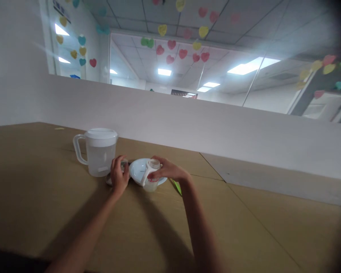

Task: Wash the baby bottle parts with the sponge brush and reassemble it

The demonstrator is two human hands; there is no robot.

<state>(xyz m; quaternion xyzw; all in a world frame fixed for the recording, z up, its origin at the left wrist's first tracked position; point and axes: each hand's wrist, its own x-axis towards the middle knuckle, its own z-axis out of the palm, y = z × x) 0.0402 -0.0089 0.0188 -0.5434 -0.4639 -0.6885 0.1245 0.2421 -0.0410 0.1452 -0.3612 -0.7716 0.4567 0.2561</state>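
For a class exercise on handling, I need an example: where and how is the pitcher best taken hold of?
Probably by the handle, coming from the left: the pitcher stands upright with that loop jutting out leftward, while the left hand crowds its right side.

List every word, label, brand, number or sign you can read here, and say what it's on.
No text is readable.
Red print on the handled container in the right hand: too small and blurred.
Dark marks on the strip at upper left: too blurred to tell whether they're lettering.
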